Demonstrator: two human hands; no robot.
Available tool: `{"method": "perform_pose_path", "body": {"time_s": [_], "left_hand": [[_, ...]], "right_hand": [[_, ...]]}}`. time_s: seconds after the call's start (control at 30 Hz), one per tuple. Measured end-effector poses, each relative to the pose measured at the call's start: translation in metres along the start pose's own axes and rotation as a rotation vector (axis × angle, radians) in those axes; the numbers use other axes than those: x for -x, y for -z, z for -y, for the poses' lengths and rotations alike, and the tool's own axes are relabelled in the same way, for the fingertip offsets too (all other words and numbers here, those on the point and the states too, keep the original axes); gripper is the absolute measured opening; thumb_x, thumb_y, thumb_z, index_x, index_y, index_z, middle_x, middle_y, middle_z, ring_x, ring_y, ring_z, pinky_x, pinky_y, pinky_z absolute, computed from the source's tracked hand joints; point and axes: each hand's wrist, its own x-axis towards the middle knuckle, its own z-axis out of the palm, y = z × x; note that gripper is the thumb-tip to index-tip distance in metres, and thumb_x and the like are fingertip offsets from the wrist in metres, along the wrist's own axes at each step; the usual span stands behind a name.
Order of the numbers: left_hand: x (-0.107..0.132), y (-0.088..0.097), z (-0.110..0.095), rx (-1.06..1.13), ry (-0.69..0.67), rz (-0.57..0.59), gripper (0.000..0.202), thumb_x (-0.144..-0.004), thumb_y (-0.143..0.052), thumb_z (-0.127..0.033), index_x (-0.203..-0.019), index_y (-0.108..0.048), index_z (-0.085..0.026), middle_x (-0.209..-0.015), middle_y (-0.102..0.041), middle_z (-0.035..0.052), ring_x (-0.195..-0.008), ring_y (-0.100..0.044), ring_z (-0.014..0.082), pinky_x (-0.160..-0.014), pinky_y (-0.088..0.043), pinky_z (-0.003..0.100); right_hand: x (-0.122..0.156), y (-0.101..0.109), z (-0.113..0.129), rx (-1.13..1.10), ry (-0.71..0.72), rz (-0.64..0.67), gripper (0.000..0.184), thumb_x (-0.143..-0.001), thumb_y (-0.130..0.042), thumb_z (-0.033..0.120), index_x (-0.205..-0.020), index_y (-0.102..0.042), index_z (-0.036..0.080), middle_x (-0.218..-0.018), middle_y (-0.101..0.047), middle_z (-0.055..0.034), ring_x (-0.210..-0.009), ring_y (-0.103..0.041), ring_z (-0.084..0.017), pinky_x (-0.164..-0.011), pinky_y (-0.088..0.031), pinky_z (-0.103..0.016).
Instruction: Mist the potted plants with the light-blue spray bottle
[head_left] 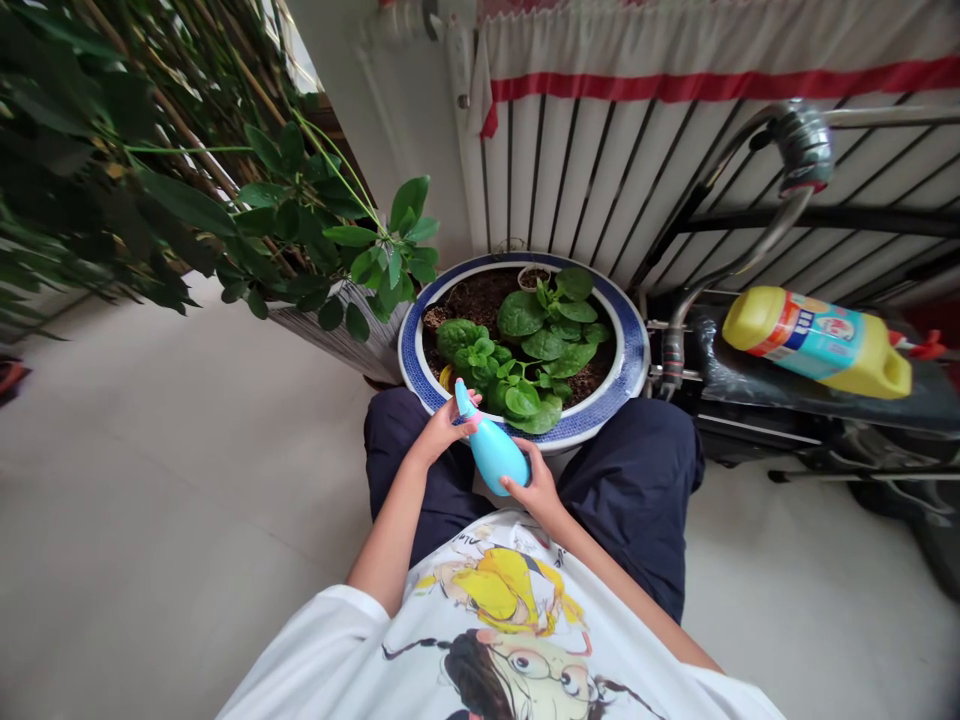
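A light blue spray bottle (498,456) with a pink collar is tilted between my two hands, above my lap. My left hand (444,430) is closed around its neck and head. Lower down, my right hand (535,480) grips the rounded body near its base. Just beyond the bottle stands a round pot (634,340) with a blue patterned rim. Leafy green plants (551,340) grow in its dark soil (480,298). At the pot's back edge sits a small pale cup-like ring (534,277). Something yellow, partly hidden, shows by my left fingers.
Large potted foliage (285,210) leans in from the left. A white radiator (555,180) with a red-trimmed cloth stands behind the pot. To the right, a yellow bottle (825,340) lies on the black seat of a metal-framed walker or cart (712,385).
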Motion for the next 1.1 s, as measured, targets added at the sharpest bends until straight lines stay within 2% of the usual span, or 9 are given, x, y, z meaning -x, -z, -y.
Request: {"method": "perform_pose_path", "body": {"time_s": [0.17,0.33,0.67,1.1], "left_hand": [[-0.001,-0.002,0.001,-0.016,-0.012,-0.036,0.089,-0.064,-0.084,-0.044,-0.138,-0.045,-0.012,-0.141,-0.051,0.0233,-0.135,-0.045,0.0348,-0.112,-0.036,0.049],[-0.001,-0.008,0.000,-0.005,-0.014,-0.081,0.074,-0.068,-0.082,-0.041,-0.128,-0.052,-0.012,-0.135,-0.057,0.0205,-0.131,-0.050,0.0337,-0.110,-0.039,0.047],[0.000,-0.012,-0.003,-0.015,0.026,-0.106,0.075,-0.065,-0.084,-0.039,-0.127,-0.053,-0.010,-0.130,-0.061,0.0213,-0.123,-0.057,0.0337,-0.106,-0.044,0.048],[-0.002,-0.011,0.001,-0.035,0.037,-0.079,0.074,-0.068,-0.082,-0.042,-0.128,-0.052,-0.011,-0.131,-0.060,0.0202,-0.124,-0.056,0.0338,-0.105,-0.044,0.046]], "right_hand": [[-0.001,0.000,0.000,-0.012,-0.004,0.000,0.062,-0.075,-0.066,0.052,-0.126,-0.047,0.021,-0.122,-0.059,-0.0121,-0.111,-0.059,-0.030,-0.094,-0.048,-0.043],[-0.001,0.000,-0.001,-0.020,0.000,-0.009,0.062,-0.076,-0.065,0.052,-0.126,-0.047,0.021,-0.122,-0.059,-0.0122,-0.111,-0.059,-0.030,-0.094,-0.048,-0.043],[0.001,0.000,-0.001,-0.028,-0.036,0.006,0.060,-0.077,-0.063,0.053,-0.126,-0.046,0.021,-0.121,-0.058,-0.0118,-0.110,-0.058,-0.030,-0.094,-0.047,-0.044],[0.001,0.001,0.003,-0.027,-0.050,0.000,0.059,-0.076,-0.064,0.053,-0.124,-0.047,0.022,-0.118,-0.059,-0.0104,-0.106,-0.059,-0.028,-0.092,-0.048,-0.041]]}}
